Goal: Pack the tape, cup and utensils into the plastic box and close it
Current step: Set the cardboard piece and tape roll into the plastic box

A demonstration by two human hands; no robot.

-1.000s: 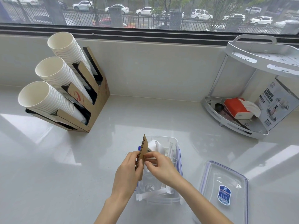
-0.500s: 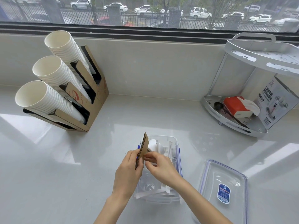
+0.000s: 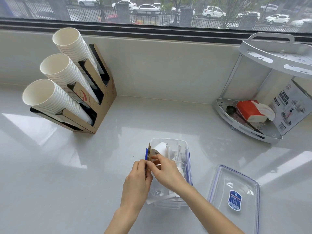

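A clear plastic box [image 3: 168, 140] stands open on the white counter in front of me. Inside it lie a white tape roll [image 3: 161, 149], white plastic utensils [image 3: 178, 154] and a clear cup [image 3: 183, 166]. A brown cardboard piece [image 3: 149, 152] stands upright on edge along the box's left wall. My left hand [image 3: 136, 181] grips its lower part from the left. From the right, my right hand [image 3: 166, 171] pinches the same piece over the box. The box's clear lid [image 3: 234, 196] with a blue label lies flat to the right.
A cardboard holder [image 3: 101, 105] with three slanted stacks of white paper cups [image 3: 50, 97] stands at the back left. A grey corner shelf [image 3: 263, 130] at the right holds a red tissue pack [image 3: 248, 109], a black spoon and a printed carton. Wall and window close the back.
The cardboard piece has turned more upright and sunk a little lower beside the box's left wall. Both hands stayed on it and shifted only slightly.
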